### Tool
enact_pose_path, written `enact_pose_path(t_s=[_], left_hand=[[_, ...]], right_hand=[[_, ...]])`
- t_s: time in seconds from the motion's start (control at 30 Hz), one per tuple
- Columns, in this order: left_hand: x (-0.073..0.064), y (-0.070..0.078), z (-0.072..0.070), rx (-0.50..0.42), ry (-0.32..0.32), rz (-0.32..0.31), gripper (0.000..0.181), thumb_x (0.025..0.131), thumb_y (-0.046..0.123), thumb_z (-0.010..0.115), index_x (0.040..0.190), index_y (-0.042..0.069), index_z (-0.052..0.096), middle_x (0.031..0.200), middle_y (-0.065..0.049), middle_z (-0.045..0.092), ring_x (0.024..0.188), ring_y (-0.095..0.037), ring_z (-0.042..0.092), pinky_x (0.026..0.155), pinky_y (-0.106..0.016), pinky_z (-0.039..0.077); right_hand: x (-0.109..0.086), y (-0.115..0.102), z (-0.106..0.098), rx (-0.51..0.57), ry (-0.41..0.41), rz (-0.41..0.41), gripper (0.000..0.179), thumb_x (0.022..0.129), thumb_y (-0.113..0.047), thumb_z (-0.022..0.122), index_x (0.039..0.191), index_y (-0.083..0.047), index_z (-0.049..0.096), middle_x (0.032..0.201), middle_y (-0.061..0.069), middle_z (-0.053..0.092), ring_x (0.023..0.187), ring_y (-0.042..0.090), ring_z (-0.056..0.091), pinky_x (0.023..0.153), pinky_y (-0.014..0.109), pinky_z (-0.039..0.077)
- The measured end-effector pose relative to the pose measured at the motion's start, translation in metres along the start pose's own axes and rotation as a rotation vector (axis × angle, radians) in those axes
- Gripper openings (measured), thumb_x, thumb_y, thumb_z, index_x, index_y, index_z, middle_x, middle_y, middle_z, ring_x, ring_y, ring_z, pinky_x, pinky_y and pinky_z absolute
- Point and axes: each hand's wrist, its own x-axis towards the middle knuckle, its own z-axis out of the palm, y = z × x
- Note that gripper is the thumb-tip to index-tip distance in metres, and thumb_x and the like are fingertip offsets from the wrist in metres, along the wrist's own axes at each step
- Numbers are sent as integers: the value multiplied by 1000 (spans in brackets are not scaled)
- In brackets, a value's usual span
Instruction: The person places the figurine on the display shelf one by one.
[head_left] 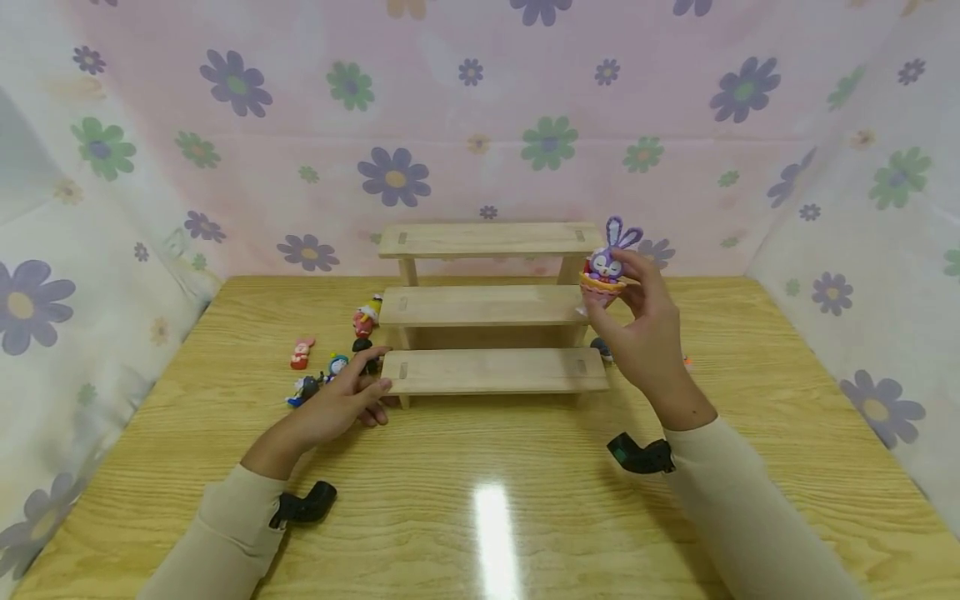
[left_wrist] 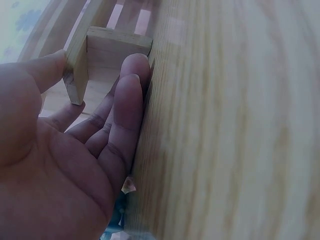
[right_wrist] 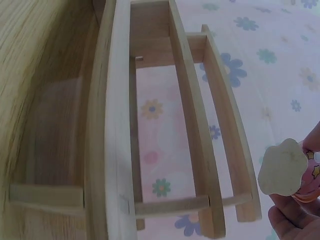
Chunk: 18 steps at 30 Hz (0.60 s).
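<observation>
In the head view, a three-step wooden display stand [head_left: 491,306] stands on the table. My left hand [head_left: 341,406] pinches the left end of its lowest step, thumb at one edge and index finger at the other. Up close in the left wrist view, the left hand [left_wrist: 65,150] has its other fingers beside the tabletop. My right hand [head_left: 645,325] holds a purple rabbit figurine [head_left: 604,265] seated in a basket-like base, raised at the stand's right end. The figurine's pale flat underside [right_wrist: 283,167] faces the right wrist camera.
Left of the stand lie several small figurines, among them a red-and-pink one [head_left: 302,353] and a yellow-topped one [head_left: 367,314]. A dark figurine [head_left: 602,350] is partly hidden behind the stand's right end. Flowered cloth [head_left: 480,108] hangs behind the wooden table [head_left: 420,500].
</observation>
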Motion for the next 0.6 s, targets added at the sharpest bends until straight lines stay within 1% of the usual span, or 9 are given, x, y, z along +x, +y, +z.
enact_pose_path(t_s=[0.13,0.23,0.37,0.6], left_hand=[[0,1,0,-7,-1,4,64,109,33,43,161,19,8,118,-23,65,88,-25,68,77,-33,59],[0,1,0,-10,-4,3,65,108,35,43,161,19,8,117,-23,65,87,-25,68,77,-34,59],[-1,2,0,-9,-1,4,66,108,36,44,161,20,8,116,-23,64,87,-26,68,77,-34,59],[-3,4,1,4,3,-2,65,108,36,45,161,22,9,117,-22,64,89,-26,68,77,-34,58]], right_hand=[[3,-3,10,45,-11,-12,59,87,7,69,141,-6,49,129,16,56,104,3,62,100,16,48],[6,-5,18,71,-22,-5,59,87,6,70,141,-5,49,129,17,56,104,7,63,99,16,48],[9,-8,27,81,-45,6,59,87,4,71,141,-5,48,131,16,56,104,12,63,99,16,49],[13,-15,43,91,-81,-7,58,89,0,72,141,-7,48,129,15,57,103,20,63,98,17,49]])
